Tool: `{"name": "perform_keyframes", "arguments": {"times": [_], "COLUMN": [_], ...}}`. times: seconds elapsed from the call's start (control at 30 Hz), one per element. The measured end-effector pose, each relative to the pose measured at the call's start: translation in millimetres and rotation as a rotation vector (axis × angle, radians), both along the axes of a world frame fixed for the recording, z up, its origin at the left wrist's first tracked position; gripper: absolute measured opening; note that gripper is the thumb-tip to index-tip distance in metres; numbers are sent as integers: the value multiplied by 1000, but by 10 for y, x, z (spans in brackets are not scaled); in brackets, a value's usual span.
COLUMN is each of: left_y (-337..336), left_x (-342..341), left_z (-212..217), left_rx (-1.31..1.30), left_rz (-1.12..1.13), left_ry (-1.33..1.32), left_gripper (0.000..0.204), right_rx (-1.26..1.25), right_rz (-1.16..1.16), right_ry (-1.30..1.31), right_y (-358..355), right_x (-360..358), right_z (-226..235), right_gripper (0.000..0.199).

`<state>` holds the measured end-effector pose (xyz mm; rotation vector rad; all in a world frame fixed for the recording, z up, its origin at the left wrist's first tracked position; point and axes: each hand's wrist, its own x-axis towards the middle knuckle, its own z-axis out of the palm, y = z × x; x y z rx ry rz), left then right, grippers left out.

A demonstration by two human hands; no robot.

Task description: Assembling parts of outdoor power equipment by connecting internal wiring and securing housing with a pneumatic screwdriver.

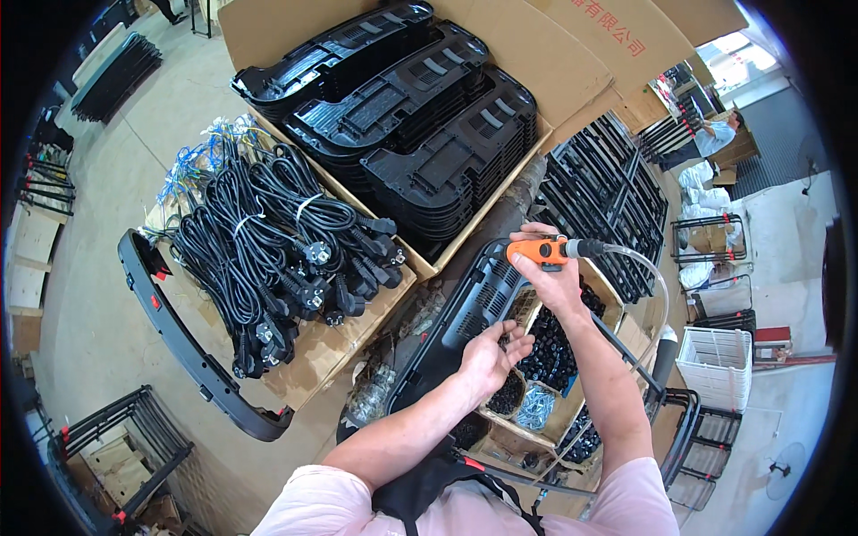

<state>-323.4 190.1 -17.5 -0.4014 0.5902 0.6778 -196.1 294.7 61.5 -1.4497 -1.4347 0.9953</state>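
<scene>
Black cover (483,308): slants from 7 to 1 o'clock, mid-view | Right hand (556,282): wraps orange power screwdriver (539,251), apparently for steadiness | Left hand (488,361): half-curled, contents unclear | Silver screws (536,407): at its 5 o'clock, probably for easy reach

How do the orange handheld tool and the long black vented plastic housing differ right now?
The orange handheld tool is compact; the long black vented plastic housing is far larger. The tool is held in the right grip; the housing lies below. The tool has a clear hose attached; the housing shows none. Both have black parts.
</scene>
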Motion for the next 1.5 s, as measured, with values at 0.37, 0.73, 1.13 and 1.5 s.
{"name": "perform_keyframes", "arguments": {"times": [0.37,0.73,1.13,1.5], "left_y": [-482,-775,-1002,-1793], "left_x": [-341,-687,-800,-90], "left_z": [-111,-155,-3,-450], "left_rx": [120,210,459,793], "left_rz": [-166,-310,-361,-1218], "left_ry": [25,134,293,506], "left_gripper": [24,23,33,40], "right_rx": [20,3,164,151], "right_rz": [13,-65,-120,-363], "right_ry": [-67,3,-48,187], "right_y": [56,-23,-416,-2832], "right_x": [-59,-143,168,1217], "right_z": [-48,-138,100,360], "right_gripper": [35,42,52,54]}}
